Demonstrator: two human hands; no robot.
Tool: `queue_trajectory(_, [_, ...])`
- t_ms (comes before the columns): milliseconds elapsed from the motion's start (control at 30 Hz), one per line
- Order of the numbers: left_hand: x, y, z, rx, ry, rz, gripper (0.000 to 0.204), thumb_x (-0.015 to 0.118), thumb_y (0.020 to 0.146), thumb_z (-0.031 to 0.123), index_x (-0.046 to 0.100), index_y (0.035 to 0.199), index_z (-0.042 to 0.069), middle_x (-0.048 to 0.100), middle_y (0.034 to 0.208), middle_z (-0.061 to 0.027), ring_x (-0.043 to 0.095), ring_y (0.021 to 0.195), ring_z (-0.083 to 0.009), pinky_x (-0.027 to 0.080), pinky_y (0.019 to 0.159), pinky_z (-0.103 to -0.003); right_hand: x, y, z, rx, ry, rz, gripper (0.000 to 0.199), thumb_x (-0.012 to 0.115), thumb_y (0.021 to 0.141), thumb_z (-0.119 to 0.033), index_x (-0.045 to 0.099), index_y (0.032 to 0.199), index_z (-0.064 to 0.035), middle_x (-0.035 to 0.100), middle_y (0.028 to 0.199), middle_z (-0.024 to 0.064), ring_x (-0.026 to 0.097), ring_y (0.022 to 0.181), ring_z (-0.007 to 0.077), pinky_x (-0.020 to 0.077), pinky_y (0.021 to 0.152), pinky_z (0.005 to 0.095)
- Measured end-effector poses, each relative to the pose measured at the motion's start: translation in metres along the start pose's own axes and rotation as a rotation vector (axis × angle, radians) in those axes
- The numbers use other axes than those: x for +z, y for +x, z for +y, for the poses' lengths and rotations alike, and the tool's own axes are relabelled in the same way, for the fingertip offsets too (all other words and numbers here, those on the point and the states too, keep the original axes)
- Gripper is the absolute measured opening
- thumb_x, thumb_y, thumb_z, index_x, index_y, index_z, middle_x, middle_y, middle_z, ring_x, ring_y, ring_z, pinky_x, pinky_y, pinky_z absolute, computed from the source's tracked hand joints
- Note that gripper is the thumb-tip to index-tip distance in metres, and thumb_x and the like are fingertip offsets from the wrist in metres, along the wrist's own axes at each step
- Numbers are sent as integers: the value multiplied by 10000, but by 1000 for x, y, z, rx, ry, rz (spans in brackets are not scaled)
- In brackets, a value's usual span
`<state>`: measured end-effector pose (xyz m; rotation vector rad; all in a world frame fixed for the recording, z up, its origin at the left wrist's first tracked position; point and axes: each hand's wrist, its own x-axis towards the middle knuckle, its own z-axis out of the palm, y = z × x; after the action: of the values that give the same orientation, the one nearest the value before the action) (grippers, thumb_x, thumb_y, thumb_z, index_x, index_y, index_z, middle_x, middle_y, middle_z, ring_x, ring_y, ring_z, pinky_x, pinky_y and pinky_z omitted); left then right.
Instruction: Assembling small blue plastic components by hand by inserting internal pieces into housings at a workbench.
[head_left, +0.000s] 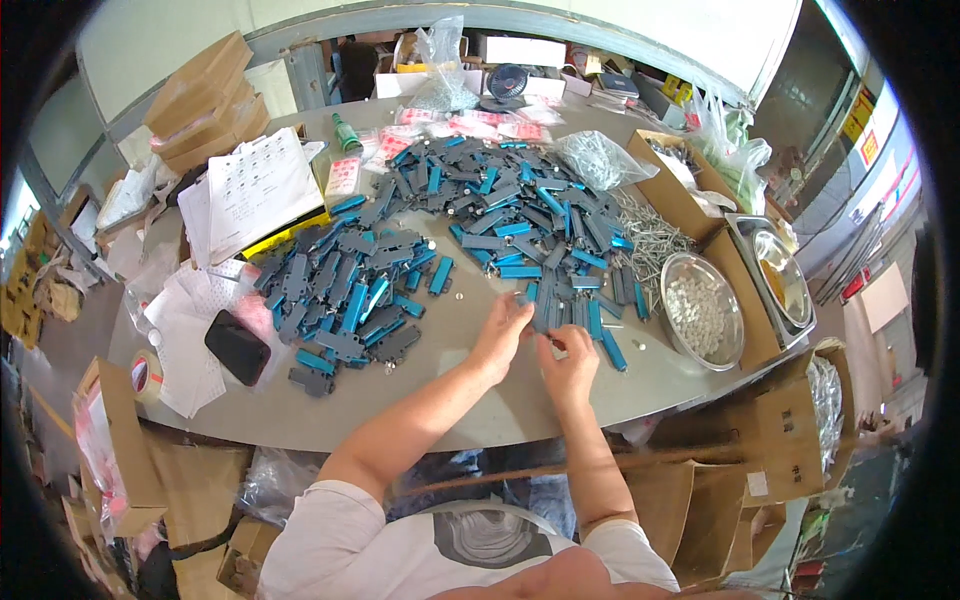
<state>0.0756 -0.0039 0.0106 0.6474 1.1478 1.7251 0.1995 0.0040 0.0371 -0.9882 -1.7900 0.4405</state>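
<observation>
Pinching a small grey plastic fitting (541,325) between them, the left hand (504,335) and right hand (568,362) meet just in from the front edge of the surface (455,340), near its middle. The two-handed grip probably steadies so small a piece: the left thumb and fingers close on it from one side, while the right fingertips curl in at its near end. Fingers hide most of the piece, so its exact tilt cannot be told. Both forearms rise from beyond the front edge and converge, the left on a long slant, the right steeper, with the wrists raised over the surface.

Just beyond the fingertips spreads a large heap of grey and blue fittings (500,215), reaching toward the far edge; a second pile (340,300) lies to the left. Loose screws (645,240) and a clear bowl (741,325) of small white pieces (697,308) sit toward the right edge, presumably for easy reach by the right hand. A black phone (237,348) and a roll of tape (147,376) lie near the left edge, seemingly set aside, while a small fan (507,84) stands by the far edge.
</observation>
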Motion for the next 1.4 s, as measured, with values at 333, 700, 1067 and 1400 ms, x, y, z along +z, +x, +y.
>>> queue_trajectory(333, [-10, 11, 3, -237, -161, -28, 273, 451, 959, 254, 411, 1212, 158, 576, 1056, -65, 571, 936, -183, 477, 738, -377, 25, 88, 65, -27, -720, -405, 229, 613, 790, -221, 599, 880, -11, 652, 868, 174, 628, 810, 357, 496, 705, 431])
queue_trajectory(700, [-14, 11, 18, -382, -230, -81, 305, 441, 914, 190, 378, 1212, 176, 551, 1111, -88, 583, 924, -213, 494, 725, -394, 29, 125, 64, 282, -640, -519, 461, 747, 633, -235, 580, 1013, -35, 640, 1011, 162, 603, 975, 338, 481, 827, 404])
queue_trajectory(1067, [-27, 28, 26, -446, -429, -146, 400, 371, 924, 517, 503, 1090, 178, 588, 933, -41, 579, 790, -161, 476, 678, -347, 38, 89, 23, -51, 471, -430, 151, 642, 761, 46, 571, 875, -24, 581, 809, 9, 523, 759, 58, 419, 666, 216])
queue_trajectory(1400, [-26, 29, 22, -192, -396, -66, 532, 314, 914, 609, 491, 1128, 155, 562, 975, 26, 519, 829, -97, 409, 730, -288, 64, 69, 5, 594, 781, -402, 176, 658, 810, -44, 506, 894, -12, 603, 769, 70, 595, 620, 115, 460, 519, 213])
